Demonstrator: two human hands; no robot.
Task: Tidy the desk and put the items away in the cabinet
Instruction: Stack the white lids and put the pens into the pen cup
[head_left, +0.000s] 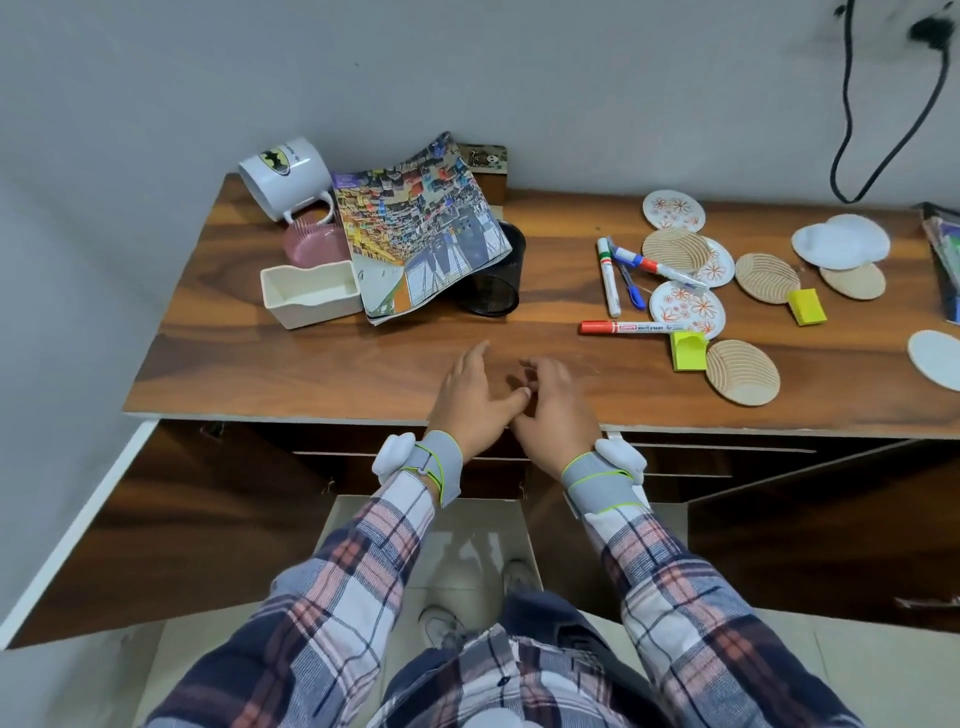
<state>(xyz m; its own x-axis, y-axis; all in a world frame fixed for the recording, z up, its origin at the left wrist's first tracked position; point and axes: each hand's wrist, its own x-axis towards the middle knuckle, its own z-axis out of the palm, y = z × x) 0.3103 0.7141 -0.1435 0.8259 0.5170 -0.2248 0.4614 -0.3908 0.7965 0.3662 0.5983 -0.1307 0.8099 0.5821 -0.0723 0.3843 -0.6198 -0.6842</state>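
The left hand (467, 397) lies over the front edge of the desk (311, 374), fingers loose and spread, holding nothing. The right hand (553, 410) sits just beside it with fingers lightly curled, also empty; the left thumb touches it. Below them the cabinet door (156, 519) stands swung open.

The nearest loose item is the red marker (631, 328). It lies to the right of and a little beyond the right hand, its long axis running left to right, roughly parallel to the desk's front edge, red cap end pointing toward the hands. The right hand is clearly the nearer one, so a short reach forward and to the right would likely serve. Its white barrel carries a printed label, too small to read with confidence. A yellow block (688, 351) sits at its far end, touching a ribbed wooden coaster (743, 379).

Further back, straight ahead of the left hand, a black mesh pen cup (496, 291) lies partly under a magazine (421, 228), with a white tray (311, 296) to the left. Farthest, a white mug (283, 171) is tipped over, showing a black bat emblem on yellow.
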